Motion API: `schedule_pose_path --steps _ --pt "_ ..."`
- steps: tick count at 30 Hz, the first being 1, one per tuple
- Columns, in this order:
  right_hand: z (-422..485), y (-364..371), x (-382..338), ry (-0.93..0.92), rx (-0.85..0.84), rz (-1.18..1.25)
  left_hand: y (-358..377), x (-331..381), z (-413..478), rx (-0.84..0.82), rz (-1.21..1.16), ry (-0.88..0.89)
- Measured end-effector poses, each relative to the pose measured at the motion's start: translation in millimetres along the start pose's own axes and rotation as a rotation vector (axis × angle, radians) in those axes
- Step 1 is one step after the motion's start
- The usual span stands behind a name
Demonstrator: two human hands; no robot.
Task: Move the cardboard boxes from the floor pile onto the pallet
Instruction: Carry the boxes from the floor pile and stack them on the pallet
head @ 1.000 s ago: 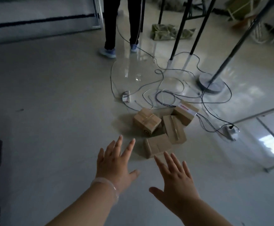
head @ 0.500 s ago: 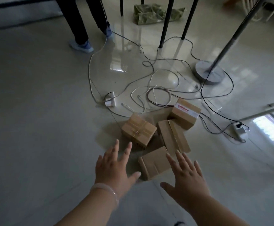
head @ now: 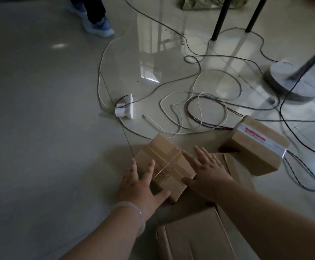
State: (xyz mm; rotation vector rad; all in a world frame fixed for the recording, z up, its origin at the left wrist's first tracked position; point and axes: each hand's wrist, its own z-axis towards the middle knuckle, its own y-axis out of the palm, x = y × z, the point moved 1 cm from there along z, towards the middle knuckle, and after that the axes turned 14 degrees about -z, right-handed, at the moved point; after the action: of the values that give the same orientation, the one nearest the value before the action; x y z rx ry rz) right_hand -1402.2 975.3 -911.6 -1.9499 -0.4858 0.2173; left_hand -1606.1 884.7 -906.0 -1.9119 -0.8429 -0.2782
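Glossy floor point(head: 40, 147) is covered nearest by a flat cardboard box point(head: 196, 239), beyond which a taped box point(head: 164, 162) is flanked by the left hand point(head: 139, 186) and right hand point(head: 209, 173), fingers spread straight, while a red-labelled box point(head: 254, 147) is seen at 2 o'clock.

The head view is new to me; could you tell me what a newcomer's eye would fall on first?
First, the open left hand and right hand at bottom centre, flanking a taped cardboard box on the floor. Next, the tangle of cables around a white power strip on the glossy floor just beyond. A box with red-printed tape sits at right.
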Motion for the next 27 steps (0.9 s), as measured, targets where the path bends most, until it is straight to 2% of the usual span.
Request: schedule_pose_path --steps 3,6,8,11,14,19,22,27 --pt "45 22 -2 -0.066 -0.011 0.031 37 -9 35 -0.036 -0.103 -0.063" --pt "72 38 -2 -0.051 -0.139 0.123 65 -14 59 -0.031 -0.253 -0.120" --pt "78 47 -3 -0.047 -0.214 0.237 75 -17 67 -0.013 -0.414 -0.168" --pt "72 49 -8 -0.047 -0.221 0.379 76 -23 65 -0.060 -0.671 -0.179" --pt "65 31 -25 -0.082 -0.174 0.470 50 -32 57 -0.007 -0.779 -0.117" --pt "69 -29 -77 -0.187 -0.039 0.517 -34 -60 42 0.147 -0.793 -0.027" --pt "79 -63 -129 -0.263 0.040 0.499 -85 -85 25 0.221 -0.815 -0.014" --pt "83 -115 -233 -0.457 0.061 0.534 -169 -141 -25 0.376 -0.800 -0.051"
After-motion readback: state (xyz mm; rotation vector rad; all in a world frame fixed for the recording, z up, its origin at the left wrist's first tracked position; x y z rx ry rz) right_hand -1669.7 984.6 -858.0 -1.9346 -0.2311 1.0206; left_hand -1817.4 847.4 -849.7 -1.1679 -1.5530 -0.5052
